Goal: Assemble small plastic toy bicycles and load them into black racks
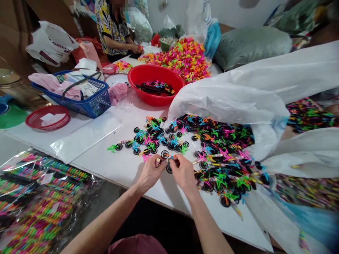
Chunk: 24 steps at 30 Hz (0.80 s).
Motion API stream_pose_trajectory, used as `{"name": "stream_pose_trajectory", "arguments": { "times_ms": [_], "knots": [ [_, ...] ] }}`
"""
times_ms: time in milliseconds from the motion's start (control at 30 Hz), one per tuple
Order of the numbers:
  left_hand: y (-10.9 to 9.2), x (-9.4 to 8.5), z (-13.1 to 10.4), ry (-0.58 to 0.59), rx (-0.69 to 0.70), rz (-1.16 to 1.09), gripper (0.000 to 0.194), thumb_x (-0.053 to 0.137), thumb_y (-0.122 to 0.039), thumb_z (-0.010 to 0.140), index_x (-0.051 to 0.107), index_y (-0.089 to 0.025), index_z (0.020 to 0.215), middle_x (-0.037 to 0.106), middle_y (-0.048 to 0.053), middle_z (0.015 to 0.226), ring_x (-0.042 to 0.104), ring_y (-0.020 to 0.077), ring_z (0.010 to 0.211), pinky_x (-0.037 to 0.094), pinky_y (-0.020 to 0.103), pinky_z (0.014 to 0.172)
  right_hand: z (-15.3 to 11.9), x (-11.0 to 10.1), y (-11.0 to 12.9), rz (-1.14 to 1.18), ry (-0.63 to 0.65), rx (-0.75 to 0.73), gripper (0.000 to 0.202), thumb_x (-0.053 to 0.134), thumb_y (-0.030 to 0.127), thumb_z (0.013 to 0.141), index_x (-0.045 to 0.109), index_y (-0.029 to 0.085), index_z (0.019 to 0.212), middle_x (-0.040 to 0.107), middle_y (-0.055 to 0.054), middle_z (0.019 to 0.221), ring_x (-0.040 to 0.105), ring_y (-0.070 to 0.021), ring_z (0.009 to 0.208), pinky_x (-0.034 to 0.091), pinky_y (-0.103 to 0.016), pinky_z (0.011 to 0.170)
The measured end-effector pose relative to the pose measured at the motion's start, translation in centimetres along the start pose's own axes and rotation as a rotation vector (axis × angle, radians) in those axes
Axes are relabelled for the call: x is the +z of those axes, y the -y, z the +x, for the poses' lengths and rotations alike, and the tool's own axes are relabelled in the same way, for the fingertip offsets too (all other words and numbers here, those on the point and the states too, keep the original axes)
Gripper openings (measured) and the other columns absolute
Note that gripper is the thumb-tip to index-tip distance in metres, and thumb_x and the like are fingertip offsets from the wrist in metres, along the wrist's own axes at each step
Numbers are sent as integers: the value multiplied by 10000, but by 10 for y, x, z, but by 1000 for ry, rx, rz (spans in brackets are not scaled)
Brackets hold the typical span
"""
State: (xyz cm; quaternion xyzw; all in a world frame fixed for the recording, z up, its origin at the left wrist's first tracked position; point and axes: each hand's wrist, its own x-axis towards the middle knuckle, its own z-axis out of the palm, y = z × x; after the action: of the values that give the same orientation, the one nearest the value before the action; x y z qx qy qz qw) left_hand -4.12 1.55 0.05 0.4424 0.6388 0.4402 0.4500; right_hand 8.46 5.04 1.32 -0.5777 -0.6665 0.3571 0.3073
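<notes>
Fingers of a person's left hand [149,173] close on a pale-ended piece [158,161] while those of the right hand [183,173] pinch a black-wheeled toy bicycle [165,154], on the near side of the red basin [152,99].

Dk red txt on white plastic bag [50,41], too blurred to read.

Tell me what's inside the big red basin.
Inside the red basin: small pieces, black mixed with pink, blue, green and orange. The basin's floor and anything beneath the top layer are covered.
</notes>
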Motion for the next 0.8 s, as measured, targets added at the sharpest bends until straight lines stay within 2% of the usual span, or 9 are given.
{"name": "stream_pose_trajectory", "arguments": {
  "times_ms": [100,200,300,367,433,533,633,700,800],
  "knots": [
    [-2,8,-5,-14,-20,-22,214,619,-357,729,613,-148,777,537,-24,600,413,91,536,310,211,515,-1,-9,-1,-53,53,-10,199,487,338,773,513,202,629,493,29,533,435,-121,512,337,-232,504],
    [-7,8,-4,208,-18,-215,322,582,-427,771,607,-149,931,569,-9,633,439,79,498,321,205,481,-3,-69,-5,-119,153,-55,257,466,413,804,584,208,704,574,7,610,514,-148,574,381,-242,530],
    [-6,7,0,358,-115,-434,461,517,-479,810,514,-148,1130,581,4,667,431,60,419,254,184,387,-6,-153,-7,-522,-65,-38,244,518,448,778,640,237,775,627,-26,711,553,-188,635,404,-291,590],
    [-2,13,1,339,-172,-500,511,537,-462,803,455,-142,1193,563,-9,662,390,41,387,189,172,358,-5,-183,-5,-899,-315,-1,233,543,413,773,650,218,839,622,-79,766,555,-237,700,401,-336,616],
    [0,25,-2,335,-171,-519,559,599,-400,775,416,-136,1233,569,-5,693,411,38,422,230,167,378,4,-174,-2,-1117,-370,-50,237,540,323,794,633,181,958,610,-128,903,546,-272,842,407,-359,682],
    [1,41,-9,431,-153,-576,676,666,-319,720,351,-150,1294,605,41,830,547,87,579,378,195,489,32,-109,-7,-1086,-27,-237,291,481,126,804,584,182,1070,572,-114,1099,519,-241,992,400,-325,777],
    [2,36,-9,451,-146,-635,620,669,-314,715,401,-160,1253,624,74,901,600,129,668,421,229,559,59,-51,-20,-1033,117,-200,292,428,71,809,571,160,1048,597,-98,1038,551,-225,941,394,-300,733],
    [5,21,-2,372,-130,-645,489,675,-308,713,491,-155,1140,633,90,945,600,128,691,428,238,595,66,-38,-29,-946,108,-160,236,413,122,847,571,179,1012,615,-70,989,575,-202,878,387,-280,691],
    [10,3,12,222,-148,-645,364,690,-296,702,549,-145,1002,646,82,933,578,107,671,412,227,596,64,-44,-37,-841,109,-153,204,392,199,888,580,220,966,625,-33,981,585,-174,850,375,-259,677]
  ]
}}
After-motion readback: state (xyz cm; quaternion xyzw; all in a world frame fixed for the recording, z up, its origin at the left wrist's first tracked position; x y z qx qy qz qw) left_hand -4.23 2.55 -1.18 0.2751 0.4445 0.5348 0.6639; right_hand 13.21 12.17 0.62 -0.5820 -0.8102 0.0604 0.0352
